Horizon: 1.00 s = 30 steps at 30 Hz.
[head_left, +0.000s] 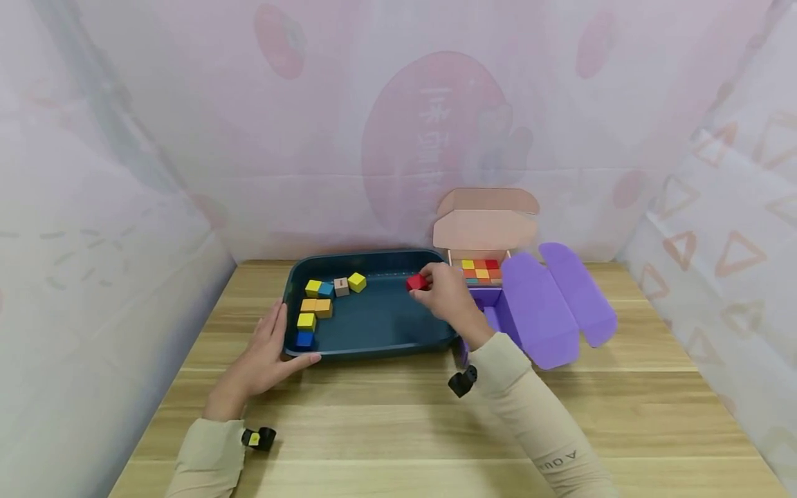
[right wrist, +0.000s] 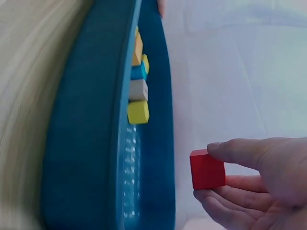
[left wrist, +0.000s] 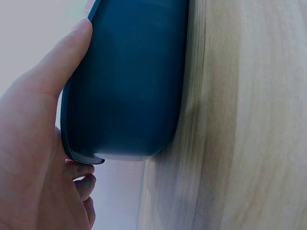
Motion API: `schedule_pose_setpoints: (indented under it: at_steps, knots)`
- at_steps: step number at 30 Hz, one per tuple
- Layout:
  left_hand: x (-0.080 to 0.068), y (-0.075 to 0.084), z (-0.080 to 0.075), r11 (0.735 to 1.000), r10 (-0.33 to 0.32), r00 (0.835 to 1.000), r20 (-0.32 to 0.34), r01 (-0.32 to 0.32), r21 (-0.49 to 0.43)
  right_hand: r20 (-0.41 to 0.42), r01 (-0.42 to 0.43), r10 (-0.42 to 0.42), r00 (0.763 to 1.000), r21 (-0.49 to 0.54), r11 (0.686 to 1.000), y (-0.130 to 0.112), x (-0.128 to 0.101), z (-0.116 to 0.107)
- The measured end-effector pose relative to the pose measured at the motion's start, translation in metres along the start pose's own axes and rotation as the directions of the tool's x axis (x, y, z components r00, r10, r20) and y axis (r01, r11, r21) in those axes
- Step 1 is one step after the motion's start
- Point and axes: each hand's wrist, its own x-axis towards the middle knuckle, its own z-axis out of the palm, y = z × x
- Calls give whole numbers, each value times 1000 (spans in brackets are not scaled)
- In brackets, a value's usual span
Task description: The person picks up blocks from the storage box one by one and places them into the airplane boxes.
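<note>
Above the right part of the dark blue tray (head_left: 373, 332), my right hand (head_left: 447, 294) pinches a red cube (right wrist: 207, 169) between thumb and fingers. My left hand (head_left: 264, 356) rests at the tray's near left corner. Its thumb (left wrist: 67, 60) lies along the front rim, and its straight fingers lie against the left side. Several cubes sit in the tray's left part: yellow cubes (head_left: 357, 281), orange cubes (head_left: 323, 308), a light blue cube (head_left: 326, 290), a dark blue cube (head_left: 305, 339) and a plain wooden cube (head_left: 341, 286) with a dark mark.
Right of the tray stands an opened purple box (head_left: 538, 311), partly hidden by my right hand and forearm. Behind it, an opened light-brown box (head_left: 486, 228) holds coloured squares (head_left: 480, 272) in rows. Fabric walls (head_left: 336, 138) enclose the wooden table (head_left: 373, 429) at back and sides.
</note>
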Motion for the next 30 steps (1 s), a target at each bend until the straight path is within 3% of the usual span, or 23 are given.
schedule_pose_setpoints:
  at_steps: [9,17,26,30]
  knots:
    - [0,-4,-1,1000,3,1000,-2,-3,-4,-83,-48,44,996,-49,998,31,-14,-34]
    - [2,-5,-1,1000,7,1000,-5,-7,-7,-184,-125,113,977,-60,990,62,-19,-49]
    - [0,-7,-1,1000,1,1000,-1,-1,-4,-243,-264,230,942,-119,957,83,-26,-47]
    - [-1,-7,-1,1000,-1,1000,-2,1,-4,-277,-295,239,931,-181,938,88,-29,-39]
